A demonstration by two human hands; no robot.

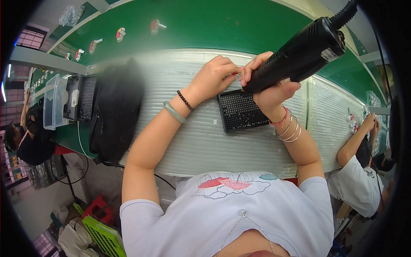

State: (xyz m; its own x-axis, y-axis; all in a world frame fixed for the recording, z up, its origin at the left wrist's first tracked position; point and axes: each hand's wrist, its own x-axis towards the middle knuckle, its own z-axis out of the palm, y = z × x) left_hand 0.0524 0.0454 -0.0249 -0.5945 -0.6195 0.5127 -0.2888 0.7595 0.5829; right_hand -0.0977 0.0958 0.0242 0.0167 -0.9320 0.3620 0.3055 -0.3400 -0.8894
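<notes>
Gripping bulky black power tool (pixel 299 53), right hand (pixel 267 92); cord trailing.

A long green conveyor belt (pixel 205 25) runs across the top of the view, and all places here are given from it. On the belt, toward its far left part, four small red and white parts (pixel 121 33) lie in a row, well apart from each other. Just below the belt lies a white ribbed work surface (pixel 205 145). At the left end of this surface a black bag (pixel 114 111) stands, and beside it a clear plastic box (pixel 53 100). Below the belt, at the far right, a co-worker in a white shirt (pixel 357 184) sits. Low on the left, a green plastic crate (pixel 105 237) is on the floor.
</notes>
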